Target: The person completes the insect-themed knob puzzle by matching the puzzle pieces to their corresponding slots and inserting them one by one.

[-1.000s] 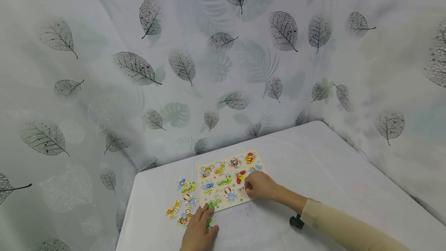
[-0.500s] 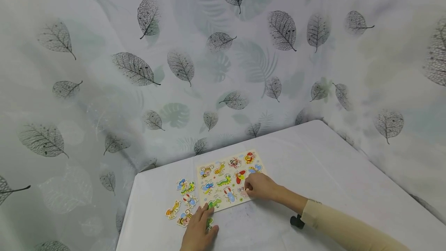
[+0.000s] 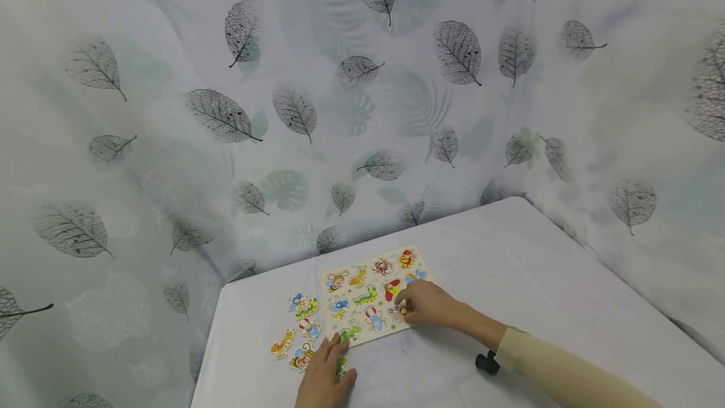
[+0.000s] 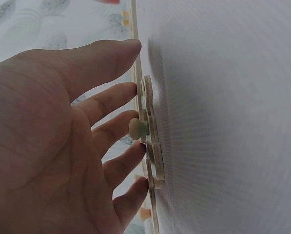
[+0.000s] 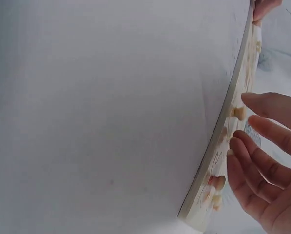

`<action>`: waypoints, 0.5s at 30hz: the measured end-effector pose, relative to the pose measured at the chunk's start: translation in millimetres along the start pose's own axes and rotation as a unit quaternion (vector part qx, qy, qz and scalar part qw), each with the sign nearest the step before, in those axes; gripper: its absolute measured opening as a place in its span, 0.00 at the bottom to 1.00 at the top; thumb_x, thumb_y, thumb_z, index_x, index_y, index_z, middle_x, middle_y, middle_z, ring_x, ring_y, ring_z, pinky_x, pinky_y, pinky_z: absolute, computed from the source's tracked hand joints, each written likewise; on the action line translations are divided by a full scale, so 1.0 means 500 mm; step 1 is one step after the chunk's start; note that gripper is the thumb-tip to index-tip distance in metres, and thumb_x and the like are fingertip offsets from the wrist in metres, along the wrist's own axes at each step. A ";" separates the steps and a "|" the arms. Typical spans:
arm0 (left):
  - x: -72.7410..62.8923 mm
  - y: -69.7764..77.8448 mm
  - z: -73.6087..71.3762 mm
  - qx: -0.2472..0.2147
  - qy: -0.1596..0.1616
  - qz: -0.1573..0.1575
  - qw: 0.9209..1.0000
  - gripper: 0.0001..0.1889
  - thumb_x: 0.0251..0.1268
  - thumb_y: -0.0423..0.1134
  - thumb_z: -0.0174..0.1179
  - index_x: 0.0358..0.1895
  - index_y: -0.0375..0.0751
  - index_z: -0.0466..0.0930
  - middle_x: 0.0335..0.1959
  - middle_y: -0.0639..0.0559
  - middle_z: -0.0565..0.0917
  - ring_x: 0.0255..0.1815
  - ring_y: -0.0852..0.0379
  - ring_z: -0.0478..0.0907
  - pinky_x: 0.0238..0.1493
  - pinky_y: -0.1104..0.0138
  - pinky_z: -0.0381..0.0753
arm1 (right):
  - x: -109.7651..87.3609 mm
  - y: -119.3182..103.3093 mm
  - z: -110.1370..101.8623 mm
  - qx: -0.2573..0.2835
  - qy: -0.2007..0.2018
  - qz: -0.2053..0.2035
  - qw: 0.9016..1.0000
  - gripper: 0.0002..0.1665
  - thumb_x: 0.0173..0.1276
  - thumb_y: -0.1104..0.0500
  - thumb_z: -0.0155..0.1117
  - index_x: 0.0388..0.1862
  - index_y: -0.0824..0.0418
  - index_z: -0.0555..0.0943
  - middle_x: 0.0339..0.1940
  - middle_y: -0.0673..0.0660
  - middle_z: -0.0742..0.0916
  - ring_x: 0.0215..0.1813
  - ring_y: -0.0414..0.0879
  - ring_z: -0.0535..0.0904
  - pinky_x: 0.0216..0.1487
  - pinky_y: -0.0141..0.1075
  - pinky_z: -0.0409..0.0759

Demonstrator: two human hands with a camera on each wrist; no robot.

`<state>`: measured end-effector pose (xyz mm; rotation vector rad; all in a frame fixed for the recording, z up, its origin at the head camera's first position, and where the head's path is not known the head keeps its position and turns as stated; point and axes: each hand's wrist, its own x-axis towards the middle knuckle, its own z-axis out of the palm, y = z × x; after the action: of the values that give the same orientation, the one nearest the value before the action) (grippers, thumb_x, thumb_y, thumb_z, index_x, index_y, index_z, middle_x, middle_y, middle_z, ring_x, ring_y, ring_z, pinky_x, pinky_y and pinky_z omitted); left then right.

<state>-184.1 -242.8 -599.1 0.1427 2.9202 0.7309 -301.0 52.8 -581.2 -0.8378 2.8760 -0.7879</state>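
Observation:
A pale wooden knob puzzle board (image 3: 364, 337) with insect pictures lies on the table. My right hand (image 3: 427, 304) is at its near right part, thumb and fingers parted beside the round knob (image 5: 239, 113) of a pinkish piece (image 3: 396, 315). A small gap shows between fingertips and knob in the right wrist view. My left hand (image 3: 325, 373) rests with extended fingers at the board's near left corner, partly covering a loose green piece (image 3: 342, 366). In the left wrist view, a knob (image 4: 135, 128) stands near its fingers.
Left of the board lie several loose pieces: a blue fly (image 3: 297, 301), a caterpillar (image 3: 307, 308), a beetle (image 3: 309, 329), an orange insect (image 3: 282, 344) and a bee (image 3: 301, 357). A leaf-printed curtain (image 3: 362, 112) surrounds the white table (image 3: 481, 257). A black object (image 3: 487, 364) sits beneath the right wrist.
My right fingers have spread from their pinch at the pinkish piece, so its knob now shows. The left hand has stayed at the board's corner.

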 end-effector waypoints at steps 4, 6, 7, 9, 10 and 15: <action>-0.001 0.003 0.000 0.001 0.002 0.004 1.000 0.33 0.65 0.53 0.71 0.71 0.49 0.75 0.79 0.44 0.67 0.80 0.32 0.59 0.76 0.35 0.63 | -0.008 0.014 -0.020 -0.013 0.025 0.012 1.000 0.22 0.56 0.55 0.84 0.51 0.52 0.90 0.36 0.44 0.87 0.38 0.37 0.78 0.38 0.34 0.80; -0.001 0.005 -0.002 0.003 0.004 0.007 1.000 0.32 0.65 0.53 0.71 0.71 0.49 0.75 0.79 0.43 0.67 0.80 0.32 0.59 0.76 0.35 0.62 | -0.014 0.022 -0.033 -0.020 0.040 0.015 0.999 0.24 0.55 0.54 0.85 0.52 0.53 0.90 0.42 0.47 0.87 0.43 0.39 0.80 0.42 0.38 0.83; -0.001 0.005 -0.003 0.003 0.004 0.009 1.000 0.32 0.65 0.52 0.71 0.71 0.48 0.75 0.79 0.43 0.67 0.80 0.32 0.59 0.76 0.35 0.62 | -0.017 0.028 -0.040 -0.025 0.046 0.017 0.998 0.25 0.55 0.53 0.85 0.52 0.54 0.89 0.45 0.48 0.88 0.46 0.41 0.81 0.46 0.40 0.84; -0.001 0.007 -0.006 0.002 0.005 0.012 1.000 0.32 0.66 0.52 0.70 0.71 0.48 0.75 0.79 0.42 0.67 0.80 0.31 0.58 0.76 0.34 0.62 | -0.023 0.038 -0.050 -0.033 0.050 0.023 0.998 0.27 0.55 0.52 0.85 0.54 0.55 0.89 0.51 0.51 0.88 0.53 0.47 0.83 0.53 0.46 0.86; -0.001 0.007 -0.006 0.001 0.005 0.012 1.000 0.32 0.66 0.52 0.70 0.71 0.48 0.75 0.79 0.42 0.67 0.80 0.31 0.58 0.76 0.34 0.61 | -0.026 0.045 -0.054 -0.038 0.048 0.025 0.998 0.29 0.55 0.51 0.85 0.56 0.56 0.88 0.55 0.53 0.87 0.58 0.50 0.83 0.57 0.49 0.85; -0.004 0.007 -0.001 0.001 -0.001 0.000 1.000 0.32 0.66 0.52 0.71 0.71 0.49 0.74 0.79 0.44 0.67 0.81 0.33 0.58 0.77 0.36 0.61 | -0.038 0.074 -0.059 -0.083 0.008 0.022 0.996 0.42 0.59 0.43 0.82 0.67 0.62 0.81 0.71 0.60 0.81 0.73 0.57 0.75 0.71 0.54 0.77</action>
<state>-182.1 -240.4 -596.8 0.1436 2.9191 0.7262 -308.3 102.7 -575.3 -0.7836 2.9953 -0.5614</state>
